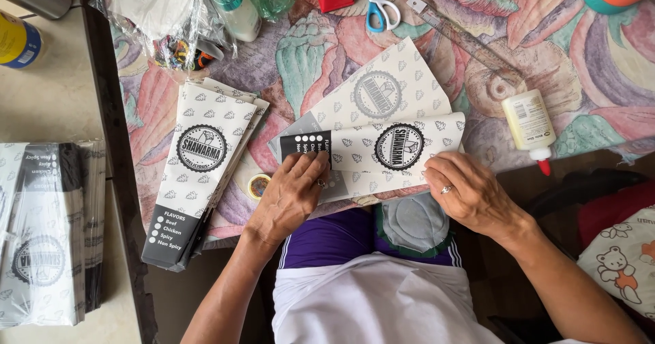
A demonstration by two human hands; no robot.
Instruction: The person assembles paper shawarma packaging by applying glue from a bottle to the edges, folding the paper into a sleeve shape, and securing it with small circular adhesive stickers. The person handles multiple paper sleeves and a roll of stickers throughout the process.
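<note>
Bench: a bench (600,78) covered in a pastel cloth with big leaf and shell shapes. Its near edge runs right under both wrists and its dark left edge drops to a pale floor, so most open room is on the right half of the cloth.
Floor stack: a bundle of white and black printed paper sleeves wrapped in clear plastic (48,235) sits on the floor, well clear of the bench.
Bench stack: a pile of flat white paper sleeves with black ends and round black stamps (198,180) lies near the left edge, its bottom end hanging over the near edge.
Work piece: a white patterned paper sheet with a round black stamp, folded over on itself (382,146), lies at the near edge, between the pile and the glue.
Left hand: left hand (290,197) lies flat, fingers spread, pressing the black end of the fold; its grip is wide open, closed on nothing.
Right hand: right hand (471,190) has its fingers curled on the fold's right edge, pinning it; can't tell if it's pinching.
Glue: a small white glue bottle with a red tip (531,125) lies on its side just right of the sheet.
Scissors: blue-handled scissors (379,6) at the far edge.
Tape: a little roll of tape (258,185) between pile and left hand.
</note>
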